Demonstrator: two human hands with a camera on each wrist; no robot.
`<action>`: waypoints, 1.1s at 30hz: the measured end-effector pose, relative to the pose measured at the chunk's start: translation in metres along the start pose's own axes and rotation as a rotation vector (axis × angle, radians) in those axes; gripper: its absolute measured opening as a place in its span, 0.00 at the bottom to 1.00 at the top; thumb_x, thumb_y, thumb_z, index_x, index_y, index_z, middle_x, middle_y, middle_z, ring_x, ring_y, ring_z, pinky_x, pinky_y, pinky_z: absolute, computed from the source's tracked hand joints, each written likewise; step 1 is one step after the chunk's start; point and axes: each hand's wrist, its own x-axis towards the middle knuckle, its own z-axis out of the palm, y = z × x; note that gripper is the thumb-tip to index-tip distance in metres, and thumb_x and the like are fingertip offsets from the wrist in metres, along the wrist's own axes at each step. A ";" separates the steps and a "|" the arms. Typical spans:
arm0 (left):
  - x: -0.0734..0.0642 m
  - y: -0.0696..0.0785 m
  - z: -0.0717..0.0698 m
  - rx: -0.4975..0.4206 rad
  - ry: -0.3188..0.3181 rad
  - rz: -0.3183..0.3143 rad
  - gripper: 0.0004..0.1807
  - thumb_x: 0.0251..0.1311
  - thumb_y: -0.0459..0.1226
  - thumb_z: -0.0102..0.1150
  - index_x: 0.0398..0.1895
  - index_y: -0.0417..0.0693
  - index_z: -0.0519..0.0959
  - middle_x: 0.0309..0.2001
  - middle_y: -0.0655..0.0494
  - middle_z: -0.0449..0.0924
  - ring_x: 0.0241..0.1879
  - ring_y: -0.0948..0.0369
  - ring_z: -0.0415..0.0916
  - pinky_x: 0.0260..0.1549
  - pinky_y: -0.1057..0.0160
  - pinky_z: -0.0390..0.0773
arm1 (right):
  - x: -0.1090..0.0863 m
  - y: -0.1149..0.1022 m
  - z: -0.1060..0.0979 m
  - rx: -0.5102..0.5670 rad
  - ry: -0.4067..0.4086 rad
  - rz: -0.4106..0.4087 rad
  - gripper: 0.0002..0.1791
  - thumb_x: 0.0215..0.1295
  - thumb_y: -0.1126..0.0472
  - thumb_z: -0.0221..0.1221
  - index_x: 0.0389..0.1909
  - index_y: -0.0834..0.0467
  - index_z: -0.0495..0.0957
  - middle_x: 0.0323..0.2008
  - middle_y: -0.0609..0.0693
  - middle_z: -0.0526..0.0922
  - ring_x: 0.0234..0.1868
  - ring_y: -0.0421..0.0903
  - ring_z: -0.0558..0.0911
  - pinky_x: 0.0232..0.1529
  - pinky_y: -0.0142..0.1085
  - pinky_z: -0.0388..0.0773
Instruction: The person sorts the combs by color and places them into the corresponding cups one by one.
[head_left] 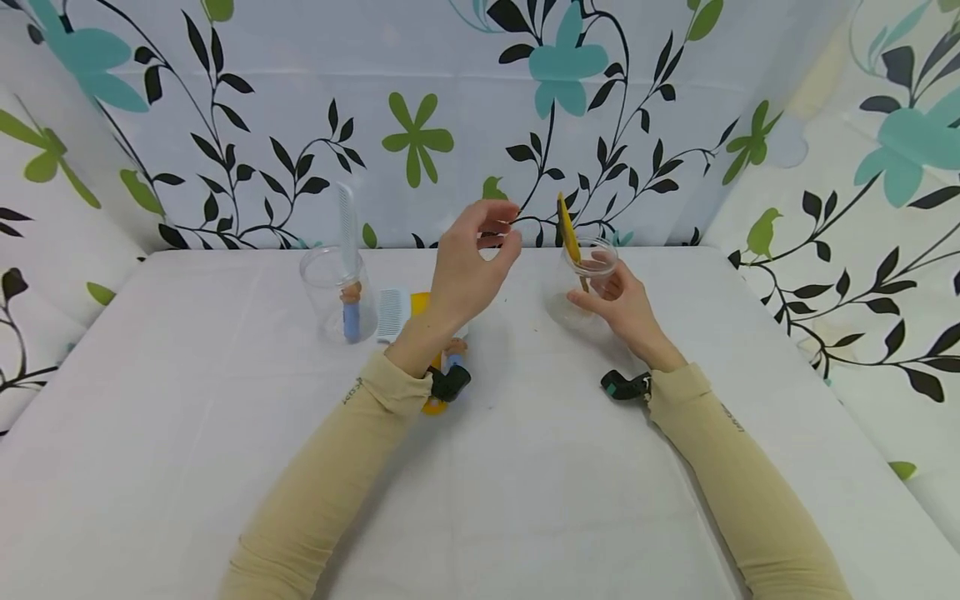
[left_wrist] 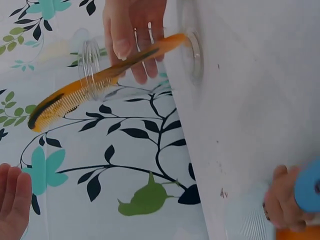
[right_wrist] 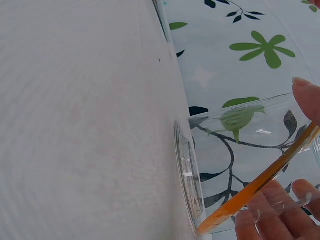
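Observation:
A clear glass jar [head_left: 592, 258] stands upright on the table, and my right hand [head_left: 630, 308] grips its side with thumb and fingers. An orange-yellow comb [left_wrist: 75, 100] leans inside, its toothed end sticking out past the rim and its other end down at the jar's bottom. My left hand [head_left: 476, 258] is raised to the left of that jar, fingers loosely bent, holding nothing. Beneath the left forearm lie a light blue comb [head_left: 393, 315] and another yellow comb [head_left: 420, 302], partly hidden. A small figure-topped blue handle [head_left: 454, 354] shows there too.
Farther left stands a second clear jar [head_left: 315, 292], holding a pale blue comb [head_left: 347, 221] with a blue figure-shaped handle [head_left: 351, 321]. A white cloth covers the table [head_left: 525, 475]. Leaf-patterned curtains [head_left: 300, 83] hang behind and at both sides.

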 end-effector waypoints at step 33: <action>-0.043 -0.057 -0.169 0.171 0.316 -0.190 0.27 0.64 0.36 0.61 0.64 0.39 0.68 0.59 0.51 0.74 0.60 0.59 0.70 0.65 0.62 0.71 | 0.001 0.000 -0.001 -0.016 -0.006 0.033 0.42 0.62 0.55 0.69 0.74 0.53 0.59 0.69 0.52 0.71 0.72 0.50 0.68 0.75 0.41 0.61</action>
